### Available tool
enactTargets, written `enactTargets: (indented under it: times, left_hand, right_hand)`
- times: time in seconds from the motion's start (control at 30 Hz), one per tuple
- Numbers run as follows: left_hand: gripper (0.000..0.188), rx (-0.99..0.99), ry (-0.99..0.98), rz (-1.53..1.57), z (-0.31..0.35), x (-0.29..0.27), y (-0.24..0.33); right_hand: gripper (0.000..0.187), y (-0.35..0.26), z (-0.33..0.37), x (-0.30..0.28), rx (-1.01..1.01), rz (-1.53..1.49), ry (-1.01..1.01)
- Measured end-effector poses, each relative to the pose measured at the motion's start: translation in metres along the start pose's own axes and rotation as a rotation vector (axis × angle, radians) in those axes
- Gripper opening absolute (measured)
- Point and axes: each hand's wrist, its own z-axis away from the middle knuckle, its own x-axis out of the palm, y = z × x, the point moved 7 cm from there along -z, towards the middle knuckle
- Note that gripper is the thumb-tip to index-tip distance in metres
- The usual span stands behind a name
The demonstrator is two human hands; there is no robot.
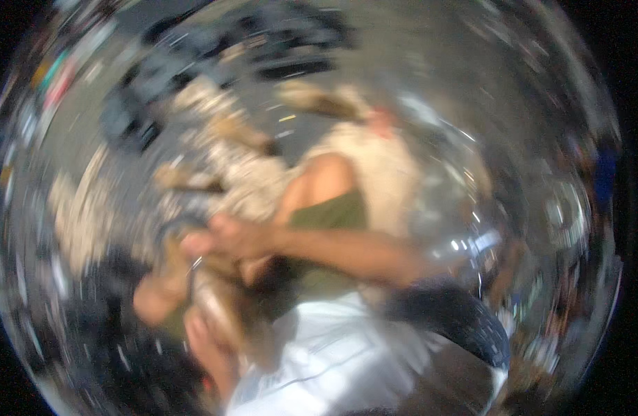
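Strong motion blur smears the whole head view. A smooth brown piece, apparently wooden (225, 305), lies slanted in front of me, its near end over the white cloth (319, 353) on my lap. My left hand (207, 340) is closed along the near left side of this piece. My right hand (239, 243) reaches in from the right, its fingers closed near the far end of the piece. Whatever is in its grip is hidden by blur. Beside its fingers runs a thin shiny edge (195, 265), too smeared to name.
Pale shavings or chips (253, 173) cover the ground ahead, with brown pieces (239, 132) among them. Dark grey crumpled material (215, 52) lies beyond. A bare knee (326, 180) rises beside my right forearm. Something clear and shiny, like plastic (437, 201), is at right.
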Motion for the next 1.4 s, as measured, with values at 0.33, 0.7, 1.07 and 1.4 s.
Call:
enactTargets:
  times: [0.33, 0.7, 1.07, 1.4]
  left_hand:
    - [0.136, 0.172, -0.256, -0.07, 0.023, 0.023, 0.047]
    - [0.102, 0.055, -0.453, 1.078, -0.056, 0.015, 0.04]
    - [0.116, 0.124, -0.251, 0.849, 0.003, 0.009, 0.034]
    - [0.126, -0.04, 0.03, 0.765, 0.035, -0.008, 0.023]
  right_hand:
    - [0.064, -0.057, 0.017, 0.037, 0.015, 0.05, 0.059]
    - [0.084, -0.011, 0.058, 0.127, 0.137, -1.288, -0.252]
    - [0.053, 0.012, 0.087, 0.091, 0.288, -0.044, -0.02]
    - [0.033, 0.026, 0.123, 0.093, 0.237, -0.179, 0.203]
